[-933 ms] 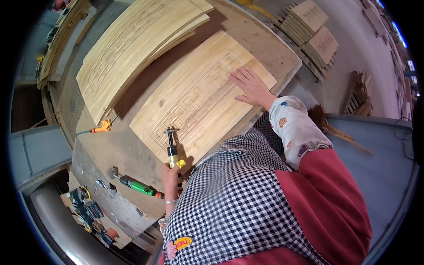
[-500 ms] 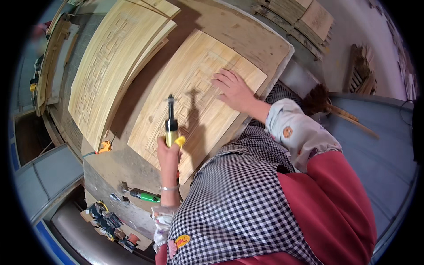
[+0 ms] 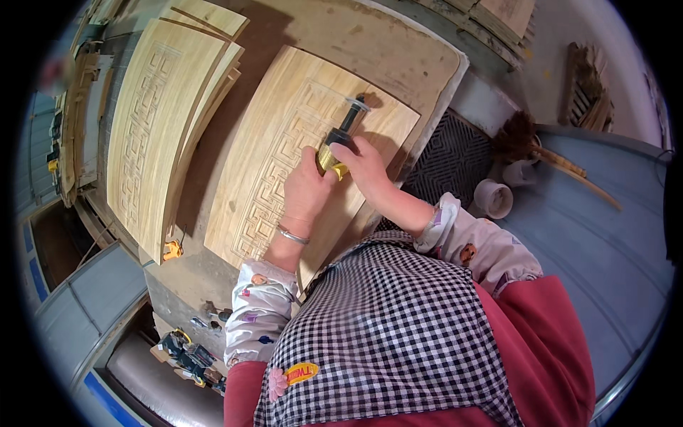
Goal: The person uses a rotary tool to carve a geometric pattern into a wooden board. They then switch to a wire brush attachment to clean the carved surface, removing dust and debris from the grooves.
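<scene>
A pale wooden panel with carved geometric fretwork (image 3: 256, 171) lies angled on the worktable (image 3: 395, 50) before me. Both my hands are closed on a yellow-and-black power tool (image 3: 338, 135), whose disc-shaped head is at the panel's upper right, over the end of the carved band. My left hand (image 3: 307, 188) wraps the tool's body from the left, and my right hand (image 3: 363, 171) grips it from the right. To the left rests a stack of similar carved panels (image 3: 163, 99), with an orange tool (image 3: 173, 249) at its lower end.
Several tools (image 3: 186, 356) sit at lower left. Past the table's right edge are a dark patterned mat (image 3: 452, 146), a white bucket (image 3: 492, 199), a brush with a long wooden handle (image 3: 519, 135) and wood bundles (image 3: 589, 92). Stacked boards (image 3: 498, 18) stand at upper right.
The yellow-and-black tool has moved up and right to the panel's far end. My left hand went with it. My right hand has left the panel surface and closed on the tool.
</scene>
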